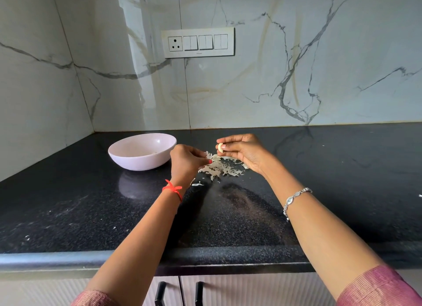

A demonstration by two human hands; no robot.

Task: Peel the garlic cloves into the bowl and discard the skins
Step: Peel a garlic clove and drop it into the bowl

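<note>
The bowl (137, 163) hides much of its inside behind its near wall. The left hand (186, 162) covers some skins (220, 168); whether it pinches one is unclear. The right hand (244, 152) half hides the clove (220, 147).

Both my forearms reached forward, wrists apart and hands close together. My left hand (186, 162) had its fingers curled, thumb and fingertips pinching a scrap of skin (209, 155). My right hand (242, 154) (held slightly higher) pinched a garlic clove (220, 147) between thumb and forefinger.
</note>
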